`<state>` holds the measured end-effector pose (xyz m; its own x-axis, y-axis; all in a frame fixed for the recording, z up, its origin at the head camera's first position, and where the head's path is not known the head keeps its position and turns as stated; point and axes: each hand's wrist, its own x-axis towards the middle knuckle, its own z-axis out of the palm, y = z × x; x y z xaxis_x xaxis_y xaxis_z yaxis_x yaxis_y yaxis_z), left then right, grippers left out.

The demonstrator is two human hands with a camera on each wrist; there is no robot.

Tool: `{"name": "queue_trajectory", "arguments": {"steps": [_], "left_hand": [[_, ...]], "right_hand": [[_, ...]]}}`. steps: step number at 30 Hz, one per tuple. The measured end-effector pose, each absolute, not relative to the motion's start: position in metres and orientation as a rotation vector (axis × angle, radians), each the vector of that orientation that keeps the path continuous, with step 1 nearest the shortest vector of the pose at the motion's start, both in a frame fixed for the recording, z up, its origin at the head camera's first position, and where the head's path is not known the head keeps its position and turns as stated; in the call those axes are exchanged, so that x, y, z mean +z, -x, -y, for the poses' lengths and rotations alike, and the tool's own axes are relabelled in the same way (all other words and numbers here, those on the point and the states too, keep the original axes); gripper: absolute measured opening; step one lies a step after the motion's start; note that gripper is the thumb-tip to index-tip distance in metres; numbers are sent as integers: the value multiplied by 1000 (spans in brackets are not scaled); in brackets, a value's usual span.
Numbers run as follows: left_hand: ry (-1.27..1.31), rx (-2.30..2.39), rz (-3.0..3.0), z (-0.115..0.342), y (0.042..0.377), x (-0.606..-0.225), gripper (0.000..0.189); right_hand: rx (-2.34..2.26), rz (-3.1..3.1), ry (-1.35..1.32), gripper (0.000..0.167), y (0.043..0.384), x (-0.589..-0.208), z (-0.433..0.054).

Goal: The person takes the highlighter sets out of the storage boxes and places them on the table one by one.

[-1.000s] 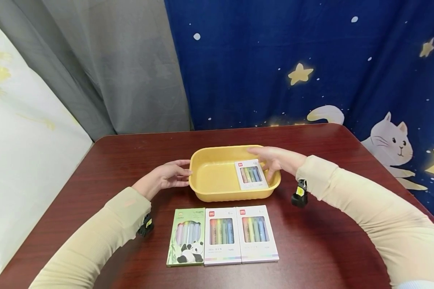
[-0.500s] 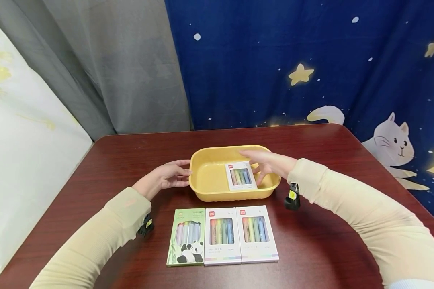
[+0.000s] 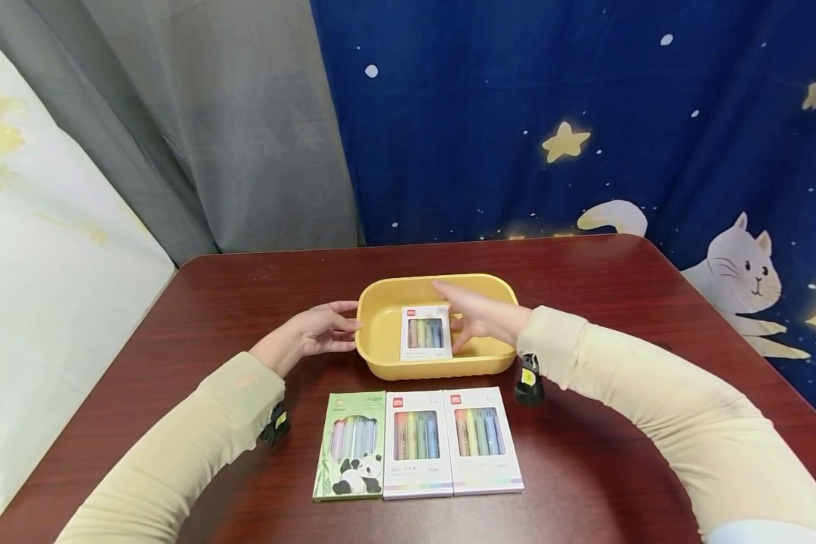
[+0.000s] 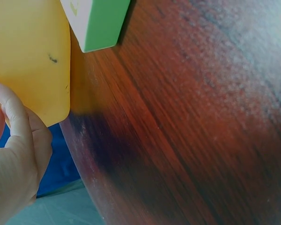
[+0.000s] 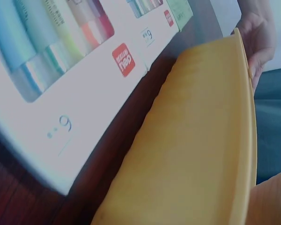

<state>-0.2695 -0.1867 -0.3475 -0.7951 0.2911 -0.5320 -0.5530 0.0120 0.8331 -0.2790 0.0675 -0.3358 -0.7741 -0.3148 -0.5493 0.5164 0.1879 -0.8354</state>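
A yellow plastic basin [image 3: 386,369] stands on the dark red table. My left hand [image 3: 321,330] is at its left end, fingertips against the rim; the left wrist view shows these fingers [image 4: 18,115] at the yellow wall's edge. Inside the basin a white box of coloured pens [image 3: 425,353], with a window, leans face up. My right hand [image 3: 483,313] reaches over the basin's right side, fingers spread at the box's right edge. In the right wrist view the basin wall [image 5: 192,126] hides most of my right hand.
In front of the basin lie three pen boxes side by side: a green panda box [image 3: 326,431] and two white boxes, one in the middle [image 3: 418,480] and one at right [image 3: 487,476]. Grey and blue curtains [image 3: 462,136] hang behind the table [image 3: 585,302].
My right hand has moved left inside the basin, and the white pen box has slid left with it, from the right end to the middle. My left hand has stayed at the rim.
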Motion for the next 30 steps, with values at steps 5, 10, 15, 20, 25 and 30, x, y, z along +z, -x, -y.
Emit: {"name": "queue_trajectory", "arguments": {"steps": [5, 10, 15, 20, 25, 30], "left_hand": [[279, 1838, -1713, 186, 269, -348, 57], [287, 1843, -1710, 186, 268, -349, 58], [287, 1843, -1712, 185, 267, -348, 58], [293, 1847, -1707, 185, 266, -347, 59], [293, 1850, -1701, 184, 265, -346, 59], [297, 1846, -1707, 184, 264, -344, 58]], "right_hand": [[-1671, -1808, -199, 63, 274, -338, -57], [-1681, -1799, -218, 64, 270, -340, -47], [-1676, -1802, -209, 65, 269, -342, -41], [-1685, -1802, -212, 66, 266, -341, -38], [-1688, -1817, -214, 64, 265, -340, -37], [-1713, -1832, -183, 61, 264, -340, -35]]}}
